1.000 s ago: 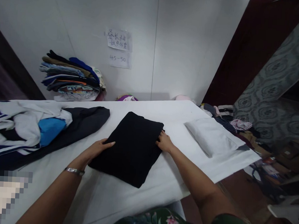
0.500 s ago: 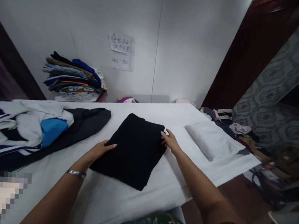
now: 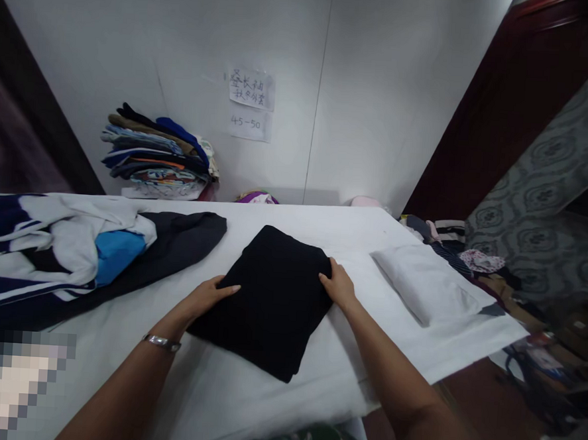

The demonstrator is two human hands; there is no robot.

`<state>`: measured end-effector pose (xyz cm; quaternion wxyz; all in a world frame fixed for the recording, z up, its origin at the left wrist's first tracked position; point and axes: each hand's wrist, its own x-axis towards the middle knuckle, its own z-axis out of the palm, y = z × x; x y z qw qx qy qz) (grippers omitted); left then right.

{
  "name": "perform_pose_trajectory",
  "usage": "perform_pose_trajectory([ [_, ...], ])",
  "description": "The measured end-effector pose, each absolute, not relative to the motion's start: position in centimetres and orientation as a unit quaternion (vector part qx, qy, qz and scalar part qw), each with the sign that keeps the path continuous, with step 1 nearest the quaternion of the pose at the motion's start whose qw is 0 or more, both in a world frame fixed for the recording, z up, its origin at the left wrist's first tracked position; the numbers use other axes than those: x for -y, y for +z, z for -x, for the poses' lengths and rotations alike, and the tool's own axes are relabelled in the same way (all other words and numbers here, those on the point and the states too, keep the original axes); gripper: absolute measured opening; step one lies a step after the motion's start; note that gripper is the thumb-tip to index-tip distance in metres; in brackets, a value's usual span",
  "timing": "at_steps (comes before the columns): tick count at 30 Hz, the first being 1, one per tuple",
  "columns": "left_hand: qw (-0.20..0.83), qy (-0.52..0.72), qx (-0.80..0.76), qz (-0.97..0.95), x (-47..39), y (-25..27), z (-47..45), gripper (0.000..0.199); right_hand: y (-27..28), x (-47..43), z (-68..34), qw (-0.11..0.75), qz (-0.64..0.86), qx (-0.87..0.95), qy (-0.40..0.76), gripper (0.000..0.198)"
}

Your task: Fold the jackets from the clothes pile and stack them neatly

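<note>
On the white-covered tabletop (image 3: 353,227), a squarish, folded black cloth garment (image 3: 272,301) is clamped at opposite edges between the left hand (image 3: 208,302) and right hand (image 3: 340,286).

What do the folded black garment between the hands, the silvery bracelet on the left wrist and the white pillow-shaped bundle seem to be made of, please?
The folded black garment: soft matte fabric, showing rounded edges and no shine; its weave is too dark to tell. The silvery bracelet: probably polished metal, given its bright glints. The white pillow-shaped bundle: likely smooth cloth, judging by faint creases.
</note>
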<state>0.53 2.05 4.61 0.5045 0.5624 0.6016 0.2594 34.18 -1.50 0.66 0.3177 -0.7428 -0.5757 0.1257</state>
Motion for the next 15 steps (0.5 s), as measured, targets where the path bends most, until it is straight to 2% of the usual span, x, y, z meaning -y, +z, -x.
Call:
perform_pose_trajectory([
  [3, 0.506, 0.275, -0.599, -0.557, -2.1, 4.3, -0.4, 0.069, 3.3, 1.1, -32.6, 0.308, 0.697, 0.646, 0.044, 0.061],
  [5, 0.517, 0.285, -0.589, -0.552, -2.1, 4.1, -0.4, 0.068, 5.2, 0.5, -30.5, 0.306, 0.636, 0.708, 0.033, 0.056],
  [11, 0.530, 0.292, -0.566, -0.560, -1.7, 4.2, -0.6, 0.064, 8.1, -2.7, -24.2, 0.244, 0.507, 0.824, 0.073, 0.061],
  [15, 0.536, 0.293, -0.565, -0.555, -1.5, 4.4, -0.7, 0.061, 5.4, -5.5, -24.9, 0.137, 0.560, 0.799, 0.172, 0.065],
])
